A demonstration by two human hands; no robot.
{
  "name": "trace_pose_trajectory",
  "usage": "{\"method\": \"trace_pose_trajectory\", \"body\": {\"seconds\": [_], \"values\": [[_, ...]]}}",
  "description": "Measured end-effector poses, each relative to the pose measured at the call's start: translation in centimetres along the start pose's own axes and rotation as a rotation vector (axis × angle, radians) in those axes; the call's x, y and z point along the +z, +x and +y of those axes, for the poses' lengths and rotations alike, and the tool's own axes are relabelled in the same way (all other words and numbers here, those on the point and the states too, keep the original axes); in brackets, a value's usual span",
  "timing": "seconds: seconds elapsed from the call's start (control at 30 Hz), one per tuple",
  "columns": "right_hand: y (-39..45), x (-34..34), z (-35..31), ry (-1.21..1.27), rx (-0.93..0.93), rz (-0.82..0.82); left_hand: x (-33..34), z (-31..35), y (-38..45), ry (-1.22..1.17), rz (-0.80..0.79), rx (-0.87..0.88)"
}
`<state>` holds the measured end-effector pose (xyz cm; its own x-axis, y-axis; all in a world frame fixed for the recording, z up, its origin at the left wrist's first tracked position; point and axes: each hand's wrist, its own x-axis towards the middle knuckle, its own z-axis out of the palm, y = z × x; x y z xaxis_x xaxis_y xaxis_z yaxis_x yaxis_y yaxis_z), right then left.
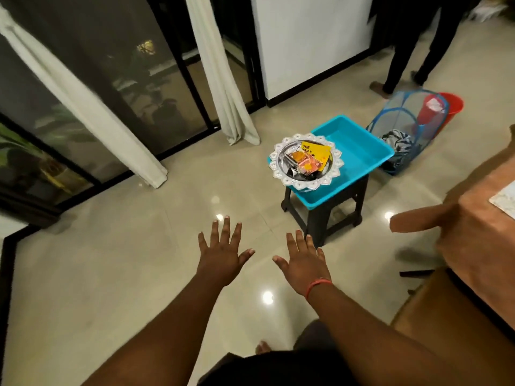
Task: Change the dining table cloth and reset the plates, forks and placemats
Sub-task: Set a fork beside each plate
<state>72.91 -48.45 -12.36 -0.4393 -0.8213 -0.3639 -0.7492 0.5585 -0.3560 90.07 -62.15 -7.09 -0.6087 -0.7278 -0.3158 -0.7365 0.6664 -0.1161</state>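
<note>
My left hand (pixel 221 253) and my right hand (pixel 305 263) are stretched out over the tiled floor, fingers spread, holding nothing. At the right edge stands the dining table under a brown cloth (pixel 479 232), one corner of the cloth hanging down. A pale placemat (pixel 505 200) shows at the far right on the table. A blue tray (pixel 362 151) lies on a black stool (pixel 320 218) ahead of my right hand. A silver plate (pixel 281 169) with a yellow booklet and packets rests on the tray's left end.
A blue mesh laundry hamper (pixel 404 132) with dark cloth inside leans behind the stool, a red bucket (pixel 452 107) beyond it. Another person's legs (pixel 407 51) stand at the back right. Glass sliding doors with white curtains (pixel 220 65) line the left. A chair (pixel 446 316) is at the lower right.
</note>
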Motion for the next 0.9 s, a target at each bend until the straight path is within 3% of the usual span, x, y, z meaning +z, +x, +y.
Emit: {"method": "trace_pose_trajectory", "body": {"seconds": [0.23, 0.43, 0.67, 0.9], "values": [[14.7, -5.5, 2.2, 0.013, 0.197, 0.033, -3.0, 0.4, 17.7, -0.048, -0.015, 0.160], [26.6, -8.9, 3.5, -0.012, 0.172, -0.029, -4.9, 0.7, 29.4, -0.054, -0.027, 0.164], [34.5, -10.0, 4.9, 0.001, 0.251, -0.081, -6.7, 0.5, 38.2, -0.032, -0.111, 0.283], [39.1, -8.6, 3.7, 0.060, 0.455, -0.081, -7.9, 0.3, 47.8, 0.090, -0.172, 0.502]]}}
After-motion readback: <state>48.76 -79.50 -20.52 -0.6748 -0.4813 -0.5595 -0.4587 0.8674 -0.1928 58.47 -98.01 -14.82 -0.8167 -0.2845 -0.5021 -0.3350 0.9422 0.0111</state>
